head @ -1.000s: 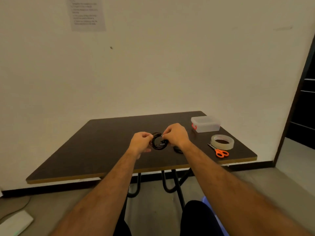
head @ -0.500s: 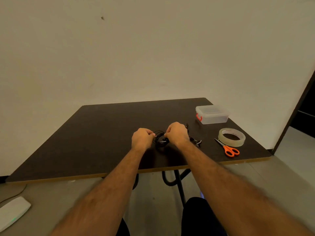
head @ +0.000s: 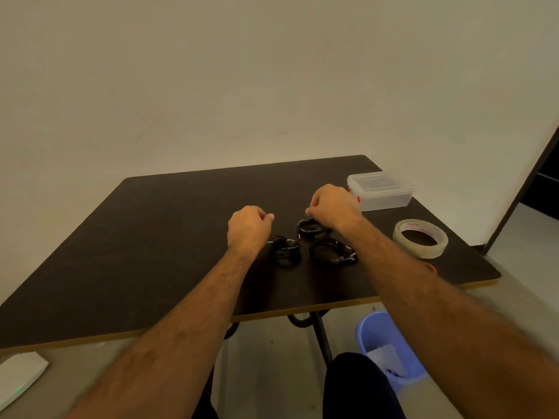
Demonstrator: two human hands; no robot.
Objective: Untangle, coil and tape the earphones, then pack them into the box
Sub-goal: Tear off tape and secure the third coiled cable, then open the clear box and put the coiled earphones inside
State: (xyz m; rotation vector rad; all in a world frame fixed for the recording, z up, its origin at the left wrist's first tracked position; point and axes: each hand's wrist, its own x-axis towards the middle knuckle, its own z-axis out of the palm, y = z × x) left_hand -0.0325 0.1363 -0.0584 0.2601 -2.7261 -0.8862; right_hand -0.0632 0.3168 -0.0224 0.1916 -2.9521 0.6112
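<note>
Three black coiled earphones lie on the dark table [head: 151, 252]: one coil [head: 286, 251] near centre, another [head: 331, 252] to its right, and a further one [head: 311, 227] behind them. My left hand [head: 248, 229] hovers just left of the centre coil with fingers curled and nothing visible in them. My right hand [head: 332, 207] is above the far coil, fingers curled, and I see nothing held in it. The clear lidded box [head: 381, 192] with a red latch stands at the back right, closed.
A roll of clear tape [head: 420, 238] lies right of my right forearm. An orange scissors handle [head: 432, 268] peeks out behind that arm. A blue bin [head: 390, 346] stands under the table's right side. A white device [head: 18, 379] lies on the floor at left.
Both hands held one coil together before. That coil now lies on the table and my hands have moved apart, the right one going back and rightward. The camera tilted down.
</note>
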